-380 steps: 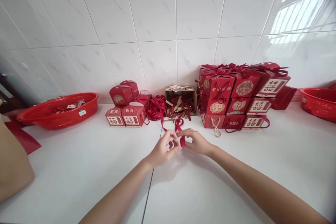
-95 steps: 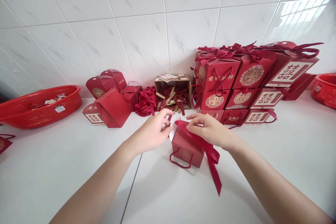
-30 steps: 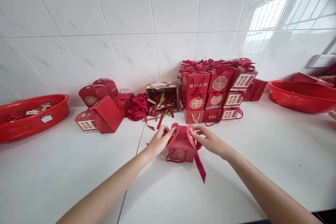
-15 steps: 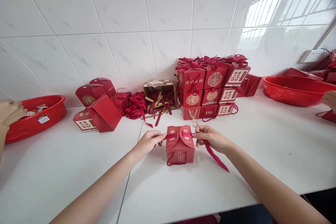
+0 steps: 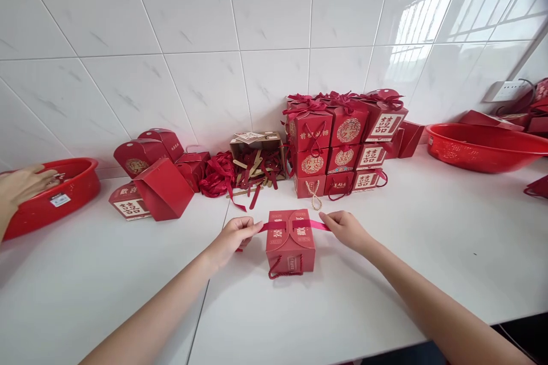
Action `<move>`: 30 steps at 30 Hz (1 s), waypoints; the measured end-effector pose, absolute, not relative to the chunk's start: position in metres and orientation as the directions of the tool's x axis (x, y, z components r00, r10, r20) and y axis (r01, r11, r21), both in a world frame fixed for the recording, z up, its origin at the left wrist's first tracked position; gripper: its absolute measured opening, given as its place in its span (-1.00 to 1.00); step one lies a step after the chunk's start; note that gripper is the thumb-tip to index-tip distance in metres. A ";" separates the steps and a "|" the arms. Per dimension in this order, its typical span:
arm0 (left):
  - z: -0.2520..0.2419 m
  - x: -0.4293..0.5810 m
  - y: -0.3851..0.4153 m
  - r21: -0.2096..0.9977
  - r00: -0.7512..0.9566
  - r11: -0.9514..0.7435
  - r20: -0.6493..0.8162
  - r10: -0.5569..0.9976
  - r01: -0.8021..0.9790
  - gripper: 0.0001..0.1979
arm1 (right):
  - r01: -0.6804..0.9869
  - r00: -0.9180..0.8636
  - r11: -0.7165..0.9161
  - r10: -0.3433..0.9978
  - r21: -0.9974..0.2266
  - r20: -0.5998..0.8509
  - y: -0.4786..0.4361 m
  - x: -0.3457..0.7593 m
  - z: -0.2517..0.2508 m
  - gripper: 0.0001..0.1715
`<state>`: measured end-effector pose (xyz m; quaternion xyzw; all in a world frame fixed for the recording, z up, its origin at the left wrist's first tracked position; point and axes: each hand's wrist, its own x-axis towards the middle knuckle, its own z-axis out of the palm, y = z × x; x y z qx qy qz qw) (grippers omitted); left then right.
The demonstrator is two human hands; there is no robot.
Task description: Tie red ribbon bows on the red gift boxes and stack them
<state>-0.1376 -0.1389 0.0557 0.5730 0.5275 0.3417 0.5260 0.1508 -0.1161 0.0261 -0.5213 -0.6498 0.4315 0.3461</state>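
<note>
Ribbon runs left to right in the head view, across the red box standing on the table between the hands; left hand and right hand, apart, each pinch one side, about equally near.

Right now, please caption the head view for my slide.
Left hand and right hand hold a ribbon across a red box.

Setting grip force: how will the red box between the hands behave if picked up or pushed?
The red box looks like folded card, so it would probably dent if squeezed. Flat sides and a squat shape suggest sliding, not rolling. The rope handle droops, so it would likely swing. Contents are hidden, so weight is a guess.
</note>
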 end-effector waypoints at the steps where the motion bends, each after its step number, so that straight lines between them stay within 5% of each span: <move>1: 0.053 -0.138 -0.139 0.961 0.221 0.121 -0.178 0.959 0.249 -0.46 | 0.413 -0.197 0.098 0.980 -0.906 0.016 -0.118 0.148 0.021 -0.38; 7: 0.043 -0.128 -0.141 0.944 0.171 0.097 -0.157 0.973 0.316 -0.49 | 0.532 -0.125 0.137 0.989 -0.836 0.082 -0.124 0.137 0.002 -0.45; 12: 0.051 -0.134 -0.159 0.904 -0.108 -0.064 0.120 0.987 0.422 -0.71 | 0.564 -0.046 0.205 0.975 -0.800 0.217 -0.128 0.155 0.012 -0.53; 14: 0.055 -0.139 -0.174 0.846 -0.093 -0.095 0.169 0.981 0.525 -0.78 | 0.568 0.001 0.228 0.961 -0.791 0.277 -0.140 0.165 0.020 -0.53; 16: 0.057 -0.142 -0.189 0.757 0.059 -0.096 0.075 0.995 0.646 -0.80 | 0.562 -0.042 0.250 0.961 -0.788 0.275 -0.157 0.169 0.027 -0.46; 19: 0.051 -0.139 -0.199 0.710 0.250 -0.079 -0.139 0.958 0.700 -0.76 | 0.518 -0.268 0.200 0.961 -0.832 0.064 -0.179 0.160 0.032 -0.37; 22: 0.042 -0.131 -0.188 0.861 0.215 0.062 -0.195 0.957 0.505 -0.68 | 0.276 -0.292 -0.107 0.937 -0.955 -0.190 -0.182 0.143 0.028 -0.44; 25: 0.041 -0.125 -0.171 0.963 0.153 0.267 -0.259 0.954 -0.032 -0.58 | -0.352 -0.169 -0.379 0.925 -0.856 -0.341 -0.168 0.133 0.021 -0.67; 27: 0.047 -0.124 -0.164 0.890 0.141 0.288 -0.254 0.957 -0.352 -0.67 | -0.577 -0.102 -0.350 0.927 -0.737 -0.361 -0.157 0.135 0.019 -0.78; 30: 0.062 -0.125 -0.163 0.856 0.030 0.148 -0.153 0.988 -0.495 -0.82 | -0.649 0.001 -0.227 0.954 -0.726 -0.300 -0.147 0.144 0.023 -0.85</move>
